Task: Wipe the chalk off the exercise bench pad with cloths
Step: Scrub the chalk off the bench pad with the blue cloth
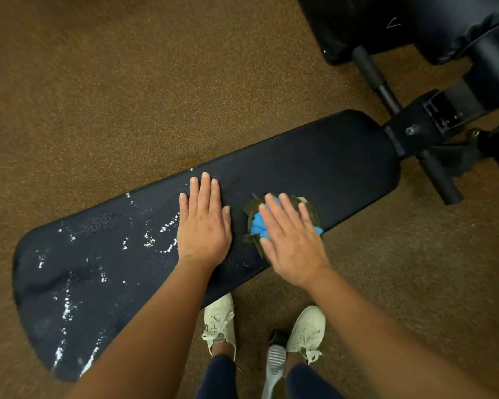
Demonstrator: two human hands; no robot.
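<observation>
Blue and green cloths (257, 226) bunched on dark surface (329, 168), near front edge: soft, light, limp, likely to slide or unbunch, so press from above, palm on middle. Your right hand (291, 237) flat on them, fingers straight. Your left hand (203, 223) flat on surface just beside, holding nothing. White chalk (149, 242) lies left of it

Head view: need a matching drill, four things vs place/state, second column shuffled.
Things:
1. left hand
2. right hand
3. chalk
4. shoes

Place or state:
A. pale, on the brown floor
B. flat on the bare bench pad
C. white streaks on the pad's wide end
D. flat on the blue and green cloths

Pairs: 1-B, 2-D, 3-C, 4-A
</observation>
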